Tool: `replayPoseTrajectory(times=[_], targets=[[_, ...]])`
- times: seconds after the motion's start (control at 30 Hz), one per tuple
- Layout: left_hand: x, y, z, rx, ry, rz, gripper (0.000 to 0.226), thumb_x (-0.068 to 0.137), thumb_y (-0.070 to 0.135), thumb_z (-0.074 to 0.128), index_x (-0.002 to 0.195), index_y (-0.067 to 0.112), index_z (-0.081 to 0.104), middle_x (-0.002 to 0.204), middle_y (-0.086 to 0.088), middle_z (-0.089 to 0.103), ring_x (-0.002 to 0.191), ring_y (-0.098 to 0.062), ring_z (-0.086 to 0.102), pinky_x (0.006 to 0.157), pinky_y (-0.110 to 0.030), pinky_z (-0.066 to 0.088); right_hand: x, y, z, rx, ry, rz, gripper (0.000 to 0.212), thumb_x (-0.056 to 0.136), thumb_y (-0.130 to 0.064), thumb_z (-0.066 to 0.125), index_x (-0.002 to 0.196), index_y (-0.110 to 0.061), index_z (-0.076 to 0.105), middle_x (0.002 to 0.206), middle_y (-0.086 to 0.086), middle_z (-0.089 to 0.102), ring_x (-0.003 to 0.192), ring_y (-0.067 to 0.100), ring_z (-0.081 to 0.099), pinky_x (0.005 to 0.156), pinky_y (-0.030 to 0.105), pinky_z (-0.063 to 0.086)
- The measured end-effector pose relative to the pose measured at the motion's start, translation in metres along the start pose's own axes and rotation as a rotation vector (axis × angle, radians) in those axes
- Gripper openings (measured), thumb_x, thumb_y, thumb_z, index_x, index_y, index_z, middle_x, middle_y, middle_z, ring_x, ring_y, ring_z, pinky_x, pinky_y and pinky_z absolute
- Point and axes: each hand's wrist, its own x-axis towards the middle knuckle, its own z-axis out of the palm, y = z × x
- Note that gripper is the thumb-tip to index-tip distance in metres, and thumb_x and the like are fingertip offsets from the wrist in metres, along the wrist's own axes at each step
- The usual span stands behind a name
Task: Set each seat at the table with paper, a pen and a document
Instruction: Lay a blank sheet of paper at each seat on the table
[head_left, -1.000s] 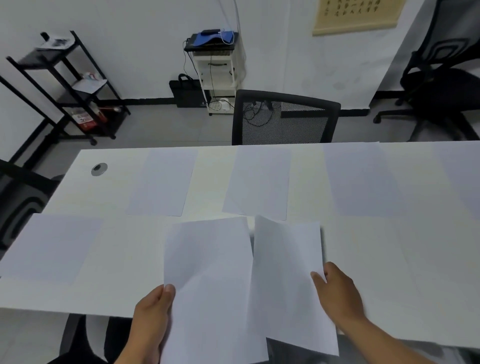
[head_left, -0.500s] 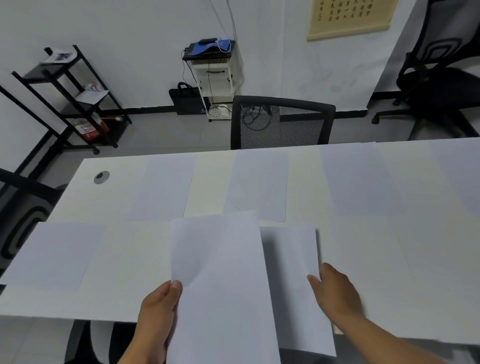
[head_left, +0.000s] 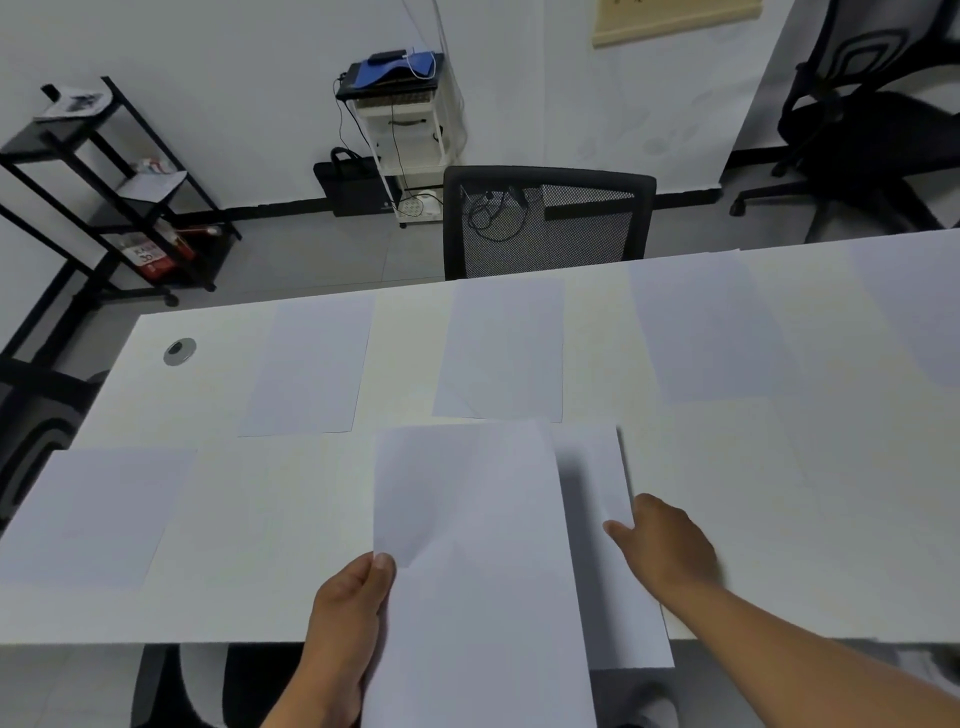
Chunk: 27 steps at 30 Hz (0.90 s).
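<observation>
Right hand (head_left: 667, 545), fingers spread, has laid one sheet (head_left: 597, 499) on the counter (head_left: 779, 493); left hand (head_left: 348, 613) pinches the remaining stack (head_left: 467, 545); near seat papered.

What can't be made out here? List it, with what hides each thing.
Head view only:
- Sheet under the right hand: its left part is covered by the sheet that the left hand grips.
- Rightmost far sheet: cut off by the frame's right edge.
- Wall scroll: cut off by the top edge.
- Shelf items: too small to identify.
- Whether any sheet bears print: too blurred.
</observation>
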Motion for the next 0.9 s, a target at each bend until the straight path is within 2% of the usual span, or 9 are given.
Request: replayPoseTrajectory(times=[0.1, 0.2, 0.33, 0.43, 0.57, 0.63, 0.7, 0.8, 0.9], targets=[[0.002, 0.001, 0.003, 0.000, -0.007, 0.000, 0.034, 0.113, 0.023, 0.059, 0.098, 0.000, 0.079, 0.105, -0.021, 0.083, 0.095, -0.036, 0.079, 0.095, -0.049, 0.058, 0.001, -0.004, -0.003, -0.021, 0.002, 0.021, 0.045, 0.102, -0.055, 0.060, 0.079, -0.020, 0.043, 0.078, -0.005, 0.059, 0.063, 0.015, 0.052, 0.051, 0.031, 0.031], [0.000, 0.002, 0.006, 0.018, -0.015, 0.002, 0.034, 0.113, 0.023, 0.058, 0.097, 0.004, 0.081, 0.105, -0.018, 0.083, 0.103, -0.041, 0.079, 0.101, -0.055, 0.058, 0.002, -0.005, -0.005, -0.028, 0.000, 0.070, 0.047, 0.098, -0.060, 0.064, 0.081, -0.019, 0.047, 0.079, -0.005, 0.060, 0.065, 0.016, 0.055, 0.052, 0.030, 0.034], [0.000, 0.005, 0.010, 0.023, -0.026, 0.003, 0.034, 0.113, 0.022, 0.058, 0.096, 0.002, 0.079, 0.105, -0.020, 0.083, 0.095, -0.036, 0.080, 0.096, -0.050, 0.058, 0.005, 0.000, -0.007, 0.031, 0.001, 0.145, 0.053, 0.089, -0.067, 0.069, 0.085, -0.018, 0.050, 0.080, -0.004, 0.062, 0.066, 0.016, 0.058, 0.054, 0.028, 0.038], [-0.002, 0.009, 0.014, 0.025, -0.039, 0.006, 0.033, 0.114, 0.023, 0.057, 0.100, 0.004, 0.081, 0.106, -0.017, 0.084, 0.099, -0.037, 0.080, 0.097, -0.051, 0.059, 0.005, 0.005, -0.012, 0.095, 0.014, 0.162, 0.051, 0.090, -0.065, 0.067, 0.085, -0.017, 0.050, 0.078, -0.003, 0.062, 0.065, 0.017, 0.057, 0.054, 0.029, 0.037], [-0.006, 0.018, 0.025, 0.039, -0.069, 0.031, 0.033, 0.114, 0.023, 0.057, 0.100, 0.006, 0.082, 0.103, -0.013, 0.085, 0.099, -0.035, 0.081, 0.090, -0.045, 0.059, -0.006, 0.011, -0.019, 0.341, -0.057, 0.047, 0.035, 0.102, -0.041, 0.060, 0.080, -0.014, 0.054, 0.074, 0.001, 0.064, 0.065, 0.019, 0.056, 0.062, 0.035, 0.046], [-0.005, 0.020, 0.032, 0.051, -0.079, 0.049, 0.033, 0.113, 0.024, 0.059, 0.097, 0.006, 0.081, 0.102, -0.014, 0.084, 0.098, -0.036, 0.080, 0.092, -0.047, 0.059, -0.022, 0.004, -0.029, 0.499, -0.096, -0.013, 0.037, 0.107, -0.039, 0.056, 0.084, -0.010, 0.059, 0.078, 0.005, 0.069, 0.069, 0.021, 0.060, 0.062, 0.034, 0.044], [-0.004, 0.023, 0.041, 0.050, -0.096, 0.068, 0.033, 0.112, 0.025, 0.060, 0.097, 0.003, 0.079, 0.100, -0.015, 0.084, 0.091, -0.031, 0.079, 0.088, -0.044, 0.058, -0.037, -0.003, -0.043, 0.684, -0.124, -0.027, 0.045, 0.110, -0.041, 0.051, 0.078, -0.010, 0.060, 0.072, -0.001, 0.070, 0.067, 0.020, 0.060, 0.065, 0.034, 0.044], [-0.005, 0.033, 0.059, 0.063, -0.135, 0.104, 0.034, 0.112, 0.025, 0.060, 0.096, 0.002, 0.078, 0.097, -0.015, 0.084, 0.087, -0.028, 0.077, 0.082, -0.040, 0.055, -0.054, -0.002, -0.062, 0.945, -0.172, -0.039, 0.055, 0.110, -0.045, 0.051, 0.082, 0.002, 0.053, 0.070, 0.014, 0.061, 0.066, 0.020, 0.051, 0.069, 0.036, 0.042], [-0.009, 0.045, 0.080, 0.062, -0.183, 0.133, 0.033, 0.113, 0.022, 0.058, 0.096, 0.003, 0.079, 0.095, -0.013, 0.084, 0.077, -0.019, 0.078, 0.075, -0.036, 0.056, -0.067, 0.008, -0.079, 0.844, -0.087, -0.070, 0.050, 0.101, -0.037, 0.067, 0.075, -0.007, 0.037, 0.069, 0.004, 0.037, 0.065, 0.018, 0.032, 0.063, 0.032, 0.028]])
